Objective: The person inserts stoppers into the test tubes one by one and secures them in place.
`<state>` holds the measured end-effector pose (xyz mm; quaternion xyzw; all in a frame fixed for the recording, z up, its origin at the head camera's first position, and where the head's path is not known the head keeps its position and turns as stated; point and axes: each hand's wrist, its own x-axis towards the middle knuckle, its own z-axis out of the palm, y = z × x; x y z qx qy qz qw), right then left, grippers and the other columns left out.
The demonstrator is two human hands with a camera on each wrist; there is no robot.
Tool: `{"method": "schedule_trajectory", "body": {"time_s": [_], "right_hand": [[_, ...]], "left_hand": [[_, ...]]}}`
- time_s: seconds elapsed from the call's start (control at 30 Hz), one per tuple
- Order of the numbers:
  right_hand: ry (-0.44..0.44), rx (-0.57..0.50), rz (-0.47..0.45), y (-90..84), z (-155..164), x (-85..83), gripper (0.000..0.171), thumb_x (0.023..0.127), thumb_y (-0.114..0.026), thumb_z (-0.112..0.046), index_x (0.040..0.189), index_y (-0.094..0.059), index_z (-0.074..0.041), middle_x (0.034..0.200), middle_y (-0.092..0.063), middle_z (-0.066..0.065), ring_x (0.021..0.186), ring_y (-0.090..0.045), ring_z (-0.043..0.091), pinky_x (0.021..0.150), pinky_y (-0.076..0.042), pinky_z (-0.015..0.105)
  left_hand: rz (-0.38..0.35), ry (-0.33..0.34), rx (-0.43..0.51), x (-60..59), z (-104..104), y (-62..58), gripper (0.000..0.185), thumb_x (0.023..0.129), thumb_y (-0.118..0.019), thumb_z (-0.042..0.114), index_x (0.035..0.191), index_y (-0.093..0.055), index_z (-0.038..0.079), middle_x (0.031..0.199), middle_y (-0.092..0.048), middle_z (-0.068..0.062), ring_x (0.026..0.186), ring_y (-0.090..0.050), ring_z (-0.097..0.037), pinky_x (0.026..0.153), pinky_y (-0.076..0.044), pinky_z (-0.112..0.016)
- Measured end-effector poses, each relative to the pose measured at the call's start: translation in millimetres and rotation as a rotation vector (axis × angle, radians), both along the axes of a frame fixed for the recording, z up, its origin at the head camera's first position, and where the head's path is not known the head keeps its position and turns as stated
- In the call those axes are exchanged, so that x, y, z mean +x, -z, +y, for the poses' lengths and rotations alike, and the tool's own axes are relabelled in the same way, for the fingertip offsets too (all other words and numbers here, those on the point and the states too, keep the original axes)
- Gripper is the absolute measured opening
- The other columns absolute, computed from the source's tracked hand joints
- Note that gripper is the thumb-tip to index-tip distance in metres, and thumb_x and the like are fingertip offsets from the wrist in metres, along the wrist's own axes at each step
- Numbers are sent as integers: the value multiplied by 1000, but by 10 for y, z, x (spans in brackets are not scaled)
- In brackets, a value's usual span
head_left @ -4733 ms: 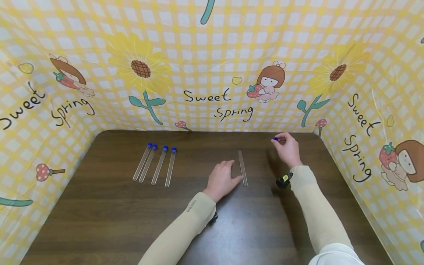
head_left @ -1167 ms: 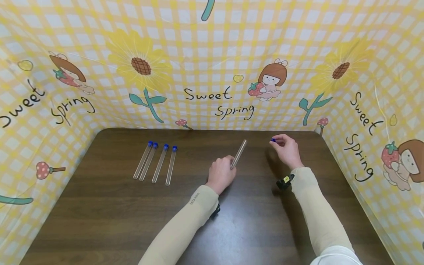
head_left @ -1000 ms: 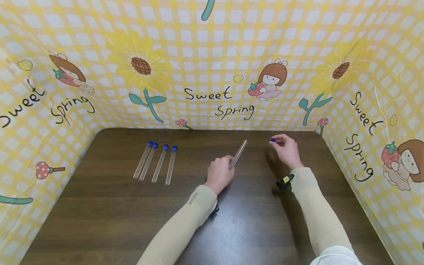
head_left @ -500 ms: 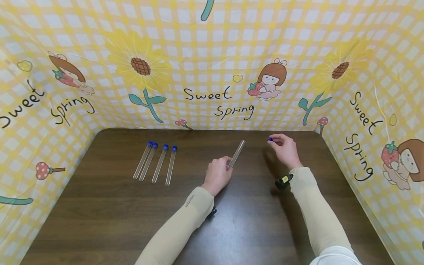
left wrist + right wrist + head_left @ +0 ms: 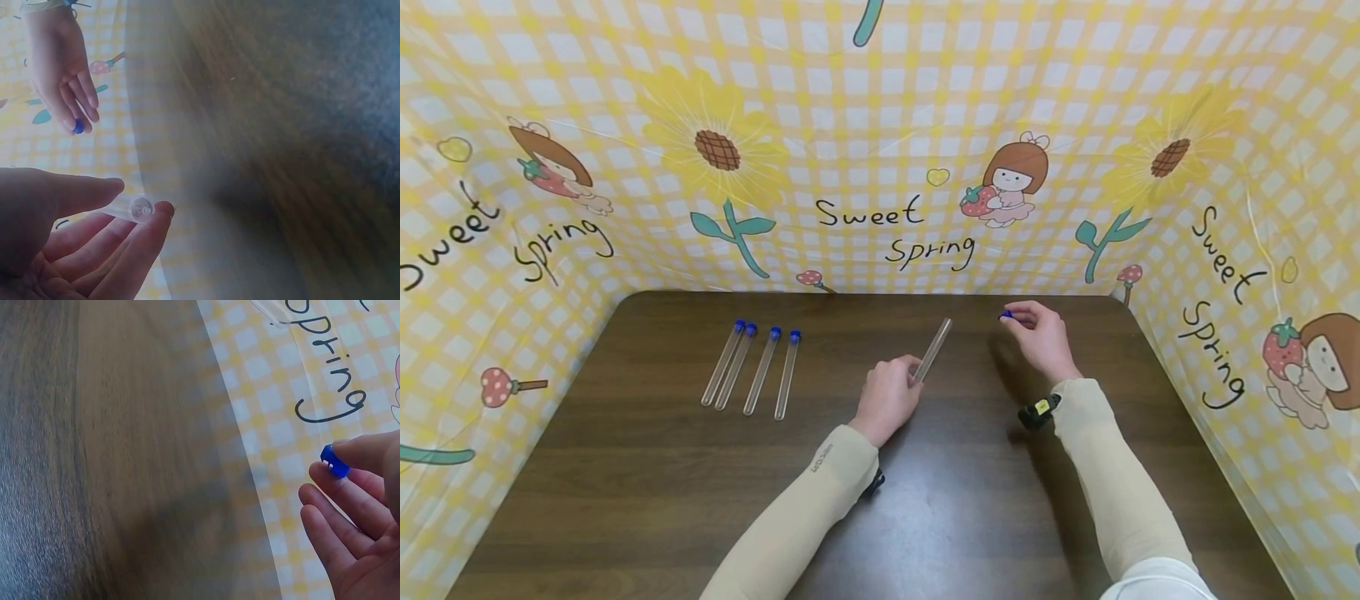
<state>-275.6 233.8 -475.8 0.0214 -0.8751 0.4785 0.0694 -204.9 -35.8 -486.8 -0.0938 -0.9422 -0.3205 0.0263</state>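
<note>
My left hand [image 5: 887,398] pinches a clear, uncapped test tube [image 5: 935,348] near its lower part, and the tube slants up and to the right. In the left wrist view, the rounded bottom of the test tube [image 5: 142,210] shows between thumb and fingertips. To its right, my right hand [image 5: 1043,340] holds a small blue cap [image 5: 1005,316] between thumb and index finger. The right wrist view shows the blue cap [image 5: 335,461] at the fingertips, the other fingers loosely bent. A gap separates the cap from the tube's open top.
Several test tubes with blue caps [image 5: 763,375] lie side by side at the left of the dark wooden table [image 5: 647,492]. A yellow checked cloth [image 5: 865,150] with printed drawings stands around the table's back and sides.
Since the earliest frame, my left hand has picked the uncapped test tube up off the table and tilted it. Over the last second both hands have drifted slightly left with the tube and the cap.
</note>
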Motion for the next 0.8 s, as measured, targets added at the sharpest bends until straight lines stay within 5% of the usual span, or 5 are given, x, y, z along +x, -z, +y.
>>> {"method": "schedule_trajectory", "body": {"time_s": [0.8], "right_hand": [[-23,-67,39,-76,-154,-19,26,99,-70,-22,119,-70,-5,113,-72,14,107,-68,29,96,-50,45]], "left_hand": [[1,34,14,50,-91,10,31,90,-77,8,121,-73,8,81,-71,1,68,-64,-13,62,-53,-35]]}}
